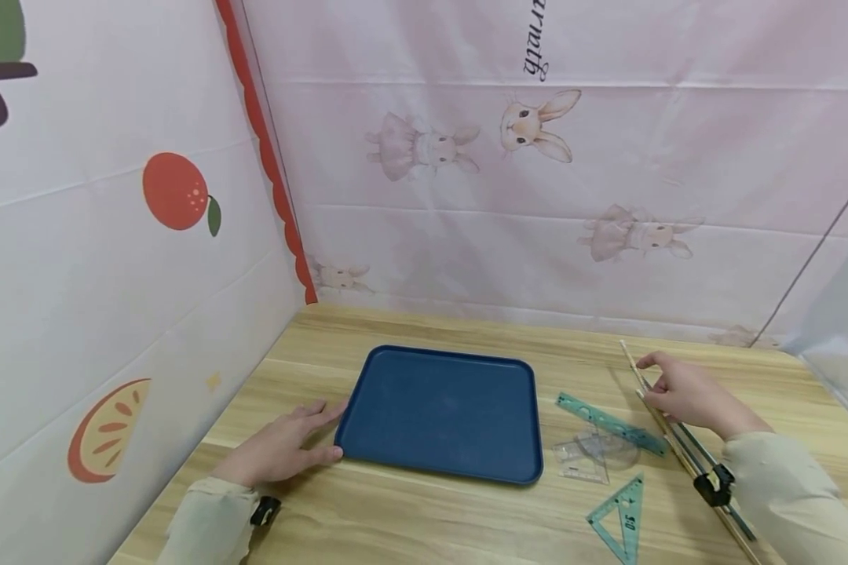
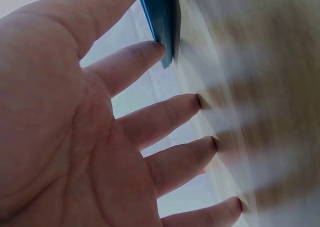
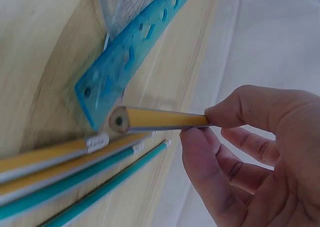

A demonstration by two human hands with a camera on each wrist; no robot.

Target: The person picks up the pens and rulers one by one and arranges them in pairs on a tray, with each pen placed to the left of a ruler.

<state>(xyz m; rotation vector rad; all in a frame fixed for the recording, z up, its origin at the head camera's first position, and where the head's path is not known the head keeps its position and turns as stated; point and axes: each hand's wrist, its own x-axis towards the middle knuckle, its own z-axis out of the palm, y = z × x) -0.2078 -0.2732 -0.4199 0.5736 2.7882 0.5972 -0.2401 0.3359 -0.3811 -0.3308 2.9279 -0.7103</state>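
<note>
A dark blue tray (image 1: 438, 416) lies flat on the wooden table. My left hand (image 1: 283, 443) is at its left side, fingers spread, with thumb and index fingertip at the rim. In the left wrist view the index fingertip meets the tray's edge (image 2: 164, 27). At the right, my right hand (image 1: 692, 396) pinches a yellow pencil (image 3: 162, 119) between thumb and fingers. Its blunt, unsharpened end faces the right wrist camera. Beneath it lie several yellow pencils (image 3: 50, 154) and green pencils (image 3: 95, 179), side by side with white-tipped ends.
Left of the pencils lies a teal ruler (image 1: 601, 420), with a clear protractor (image 1: 618, 453) and a clear set square (image 1: 572, 463) close by. A teal triangle (image 1: 632, 510) sits nearer the front. Printed cloth walls (image 1: 424, 251) border the table behind and on the left.
</note>
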